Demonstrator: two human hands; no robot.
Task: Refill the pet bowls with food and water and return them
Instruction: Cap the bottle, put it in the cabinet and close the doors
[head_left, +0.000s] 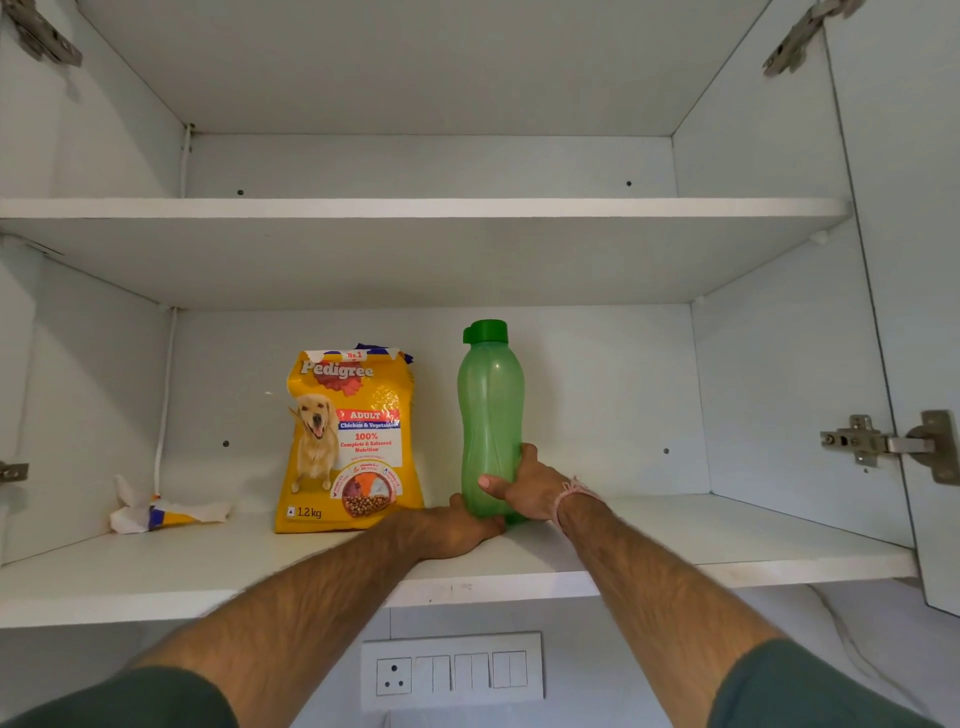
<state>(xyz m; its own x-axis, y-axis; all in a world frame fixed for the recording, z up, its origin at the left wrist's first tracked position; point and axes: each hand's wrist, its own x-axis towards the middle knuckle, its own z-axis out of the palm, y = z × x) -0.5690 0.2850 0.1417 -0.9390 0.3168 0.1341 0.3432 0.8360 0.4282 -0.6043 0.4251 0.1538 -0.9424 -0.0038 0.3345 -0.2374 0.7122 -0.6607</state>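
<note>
A green bottle (490, 415) stands upright on the lower shelf (675, 540), near its front edge, just right of the dog food bag (349, 441). The right hand (524, 486) wraps its fingers (491, 482) around the bottle's lower part. The left hand (457, 530) rests at the bottle's base, touching it, its fingers hidden, so their grip cannot be told.

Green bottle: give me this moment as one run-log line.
stage: fetching water | right hand: gripping green bottle, upright on lower shelf | left hand: at bottle base | food bag: upright, untouched
</note>
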